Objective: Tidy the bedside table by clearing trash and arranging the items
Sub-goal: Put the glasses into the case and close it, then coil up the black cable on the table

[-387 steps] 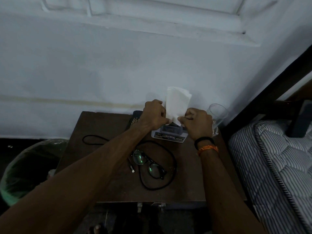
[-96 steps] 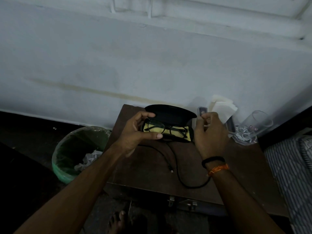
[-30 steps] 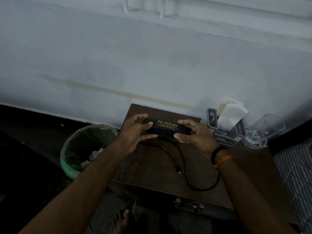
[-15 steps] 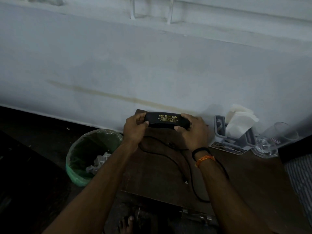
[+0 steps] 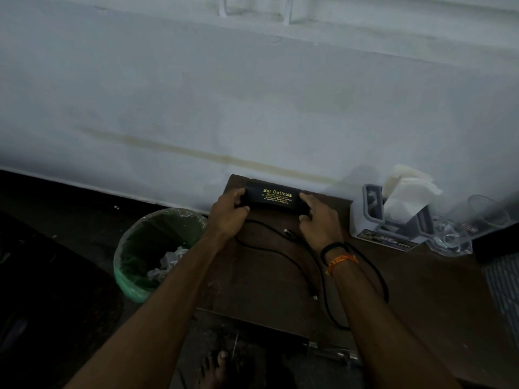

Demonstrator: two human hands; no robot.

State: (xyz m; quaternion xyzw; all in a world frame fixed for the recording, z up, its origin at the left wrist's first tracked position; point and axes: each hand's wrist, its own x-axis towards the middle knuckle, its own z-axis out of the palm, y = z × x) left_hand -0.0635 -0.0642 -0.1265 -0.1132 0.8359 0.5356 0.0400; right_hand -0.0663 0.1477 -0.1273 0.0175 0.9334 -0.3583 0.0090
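fingers of the left hand (image 5: 227, 213) and the right hand (image 5: 318, 217) are curled round the two ends of the closed black spectacle case (image 5: 273, 199), which is gripped and set at the back edge of the bench (image 5: 252, 282), just beside the wall. seconds earlier the case was held open with the glasses laid inside; since then it has been shut and carried back to the wall (so the glasses can be judged stowed). a black cable (image 5: 303, 265) is left sprawled loose across the bench and is judged the next thing to be arranged. crumpled paper is seen in the green bin (image 5: 134, 276) on the floor. the tissue holder (image 5: 393, 217) and glass (image 5: 460, 234) at the right are dim and blurred, and the case's small print cannot be read.
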